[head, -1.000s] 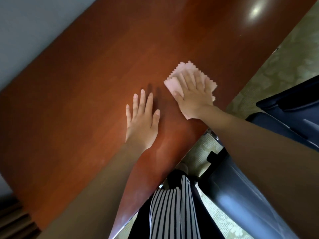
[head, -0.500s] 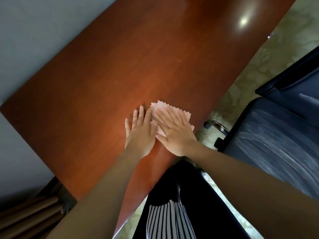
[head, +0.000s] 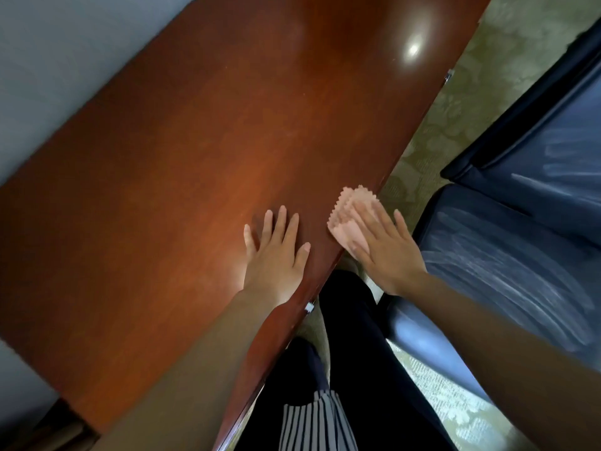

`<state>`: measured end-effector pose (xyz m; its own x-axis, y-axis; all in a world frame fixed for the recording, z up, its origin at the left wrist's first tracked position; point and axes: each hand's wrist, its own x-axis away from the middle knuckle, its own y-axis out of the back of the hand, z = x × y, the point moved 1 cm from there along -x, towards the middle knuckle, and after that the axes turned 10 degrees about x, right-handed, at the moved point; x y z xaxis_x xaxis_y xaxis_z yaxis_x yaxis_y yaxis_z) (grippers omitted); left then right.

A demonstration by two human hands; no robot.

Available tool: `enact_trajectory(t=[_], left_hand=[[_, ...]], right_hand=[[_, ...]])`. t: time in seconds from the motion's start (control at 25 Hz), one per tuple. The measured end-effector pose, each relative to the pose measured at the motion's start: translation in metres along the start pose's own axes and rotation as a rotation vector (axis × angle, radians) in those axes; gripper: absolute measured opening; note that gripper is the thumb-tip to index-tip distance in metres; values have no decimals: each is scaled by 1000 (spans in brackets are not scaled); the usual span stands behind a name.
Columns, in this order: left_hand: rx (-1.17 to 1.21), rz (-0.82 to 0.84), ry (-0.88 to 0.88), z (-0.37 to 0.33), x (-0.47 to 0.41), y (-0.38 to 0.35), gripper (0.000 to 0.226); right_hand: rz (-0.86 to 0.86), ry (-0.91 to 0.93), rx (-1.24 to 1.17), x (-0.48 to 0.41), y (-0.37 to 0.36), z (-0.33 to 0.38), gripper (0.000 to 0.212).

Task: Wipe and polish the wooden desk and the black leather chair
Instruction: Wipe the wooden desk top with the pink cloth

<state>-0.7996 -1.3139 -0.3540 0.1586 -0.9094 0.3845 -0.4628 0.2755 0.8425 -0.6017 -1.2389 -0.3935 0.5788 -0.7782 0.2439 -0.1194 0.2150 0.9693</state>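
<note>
Head view: the left hand (head: 276, 255) lies flat, fingers straight, on the wooden surface (head: 195, 157). The right hand (head: 387, 252) presses a pink cloth (head: 349, 209) with flat fingers at the surface's near edge. Wiping of the desk seems to be underway; the streaky black chair (head: 507, 249) beside it probably remains.

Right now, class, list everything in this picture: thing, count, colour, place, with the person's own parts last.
Desk: one, reddish-brown wood, fills left and centre.
Cloth: one, pink, zigzag-edged, at the desk's near edge under the right hand's fingers.
Chair: one, black leather with pale streaks, right of the desk.
Carpet: one, olive patterned, between desk and chair.
Wall: one, grey-blue, behind the desk.
Striped garment: one, black and white, bottom centre.
Left hand: one, flat on the desk.
Right hand: one, flat on the cloth.
</note>
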Motion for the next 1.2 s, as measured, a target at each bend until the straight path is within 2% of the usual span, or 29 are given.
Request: enact_trajectory(t=[0.36,0.6,0.92,1.2], left_hand=[[-13,-7,5,-74,-168,36,59],[42,-47,39,-109,-250,64,58],[26,-67,121,-110,-267,86,59],[12,52,170,-103,-246,81,58]], right_hand=[[6,-304,-95,-150,46,-148,51],[33,-341,-136,-239,81,-228,55],[137,-244,-60,-353,112,-257,56],[111,80,99,-342,108,-202,57]])
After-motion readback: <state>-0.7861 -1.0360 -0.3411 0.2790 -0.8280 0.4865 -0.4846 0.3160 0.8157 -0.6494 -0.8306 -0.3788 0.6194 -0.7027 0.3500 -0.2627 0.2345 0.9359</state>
